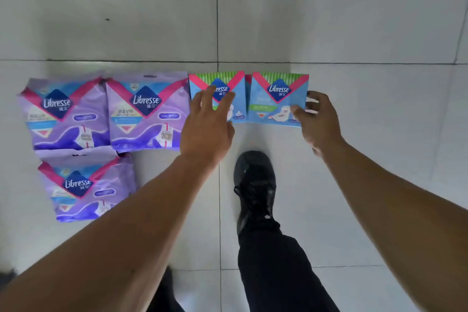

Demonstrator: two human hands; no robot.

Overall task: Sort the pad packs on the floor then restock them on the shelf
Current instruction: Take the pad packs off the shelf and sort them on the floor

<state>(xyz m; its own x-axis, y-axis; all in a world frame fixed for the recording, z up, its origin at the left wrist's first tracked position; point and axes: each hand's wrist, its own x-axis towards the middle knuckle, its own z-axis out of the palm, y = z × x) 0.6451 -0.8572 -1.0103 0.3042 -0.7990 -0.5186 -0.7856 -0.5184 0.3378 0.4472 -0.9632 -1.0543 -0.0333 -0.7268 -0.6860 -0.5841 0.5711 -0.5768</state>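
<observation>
Sorting looks nearly done: three purple packs [106,134] grouped at 9 o'clock on the floor [354,20], left hand [207,124] resting spread-fingered on one blue pack [239,106], right hand [316,119] pinching the other blue pack's [277,99] edge; shelf unseen, restocking remains.

Glossy pale floor tiles [329,20]; purple pad packs [148,111] in shiny, crinkled plastic film; blue pad packs [278,99] in smoother film; matt black lace-up shoe [254,185]
</observation>
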